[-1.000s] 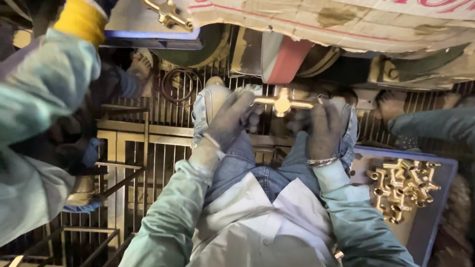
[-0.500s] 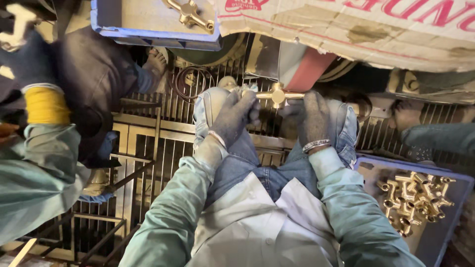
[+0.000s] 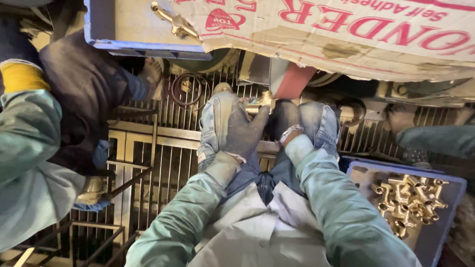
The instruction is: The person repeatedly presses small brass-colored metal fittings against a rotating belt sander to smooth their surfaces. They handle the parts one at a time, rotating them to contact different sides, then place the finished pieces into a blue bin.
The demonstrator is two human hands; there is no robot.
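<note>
Gripping brass fitting (image 3: 261, 104): gloved left hand (image 3: 242, 132) fingers closed; right hand (image 3: 281, 121) shadowed, grip unclear.

Brass fitting (image 3: 258, 105) between both hands above the knees, tray of fittings (image 3: 410, 200) at right, crate (image 3: 133, 34) ahead-left

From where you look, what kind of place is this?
Probably a metalworking workshop, likely for polishing. The gloved left hand holds a brass fitting against a sanding belt, and a blue tray holds more brass fittings.
</note>
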